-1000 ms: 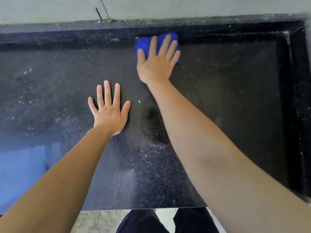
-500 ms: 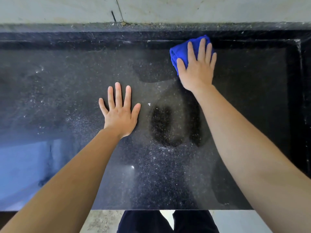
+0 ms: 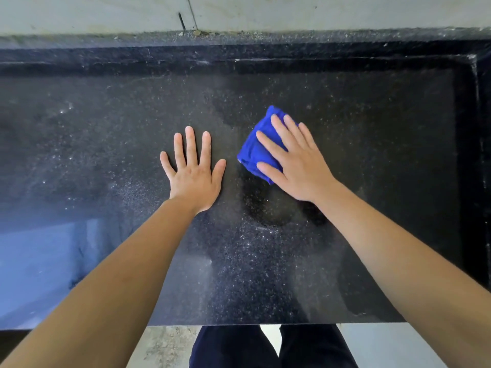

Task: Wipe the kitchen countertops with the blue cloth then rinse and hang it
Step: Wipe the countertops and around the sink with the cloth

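Now, from the head camera, I look straight down on a black speckled worktop [image 3: 106, 155] with both of my bare forearms reaching out over it. My left hand [image 3: 195, 181] lies palm-down on the stone, its fingers [image 3: 190, 147] straight and spread apart, holding nothing. My right hand [image 3: 300, 168] lies flat on the blue cloth [image 3: 252, 155]. The cloth sits bunched on the worktop just to the right of the left hand, roughly in the middle of the surface and well short of the back edge. The right fingers [image 3: 279, 134] are straight and slightly apart, angled toward the upper left. They press down on the cloth rather than curling round it, and the thumb lies across the cloth's near edge. Blue fabric shows beyond the fingertips and to the left of the hand. The two hands are near each other but not touching. A darker, wet-looking patch [image 3: 265, 211] marks the stone just below the cloth, between my wrists. A raised dark lip [image 3: 239, 53] runs along the back and down the right side of the worktop, and a pale wall [image 3: 292, 11] stands behind it. At the bottom I see my dark trousers [image 3: 233, 349] and a strip of pale floor [image 3: 164, 346].
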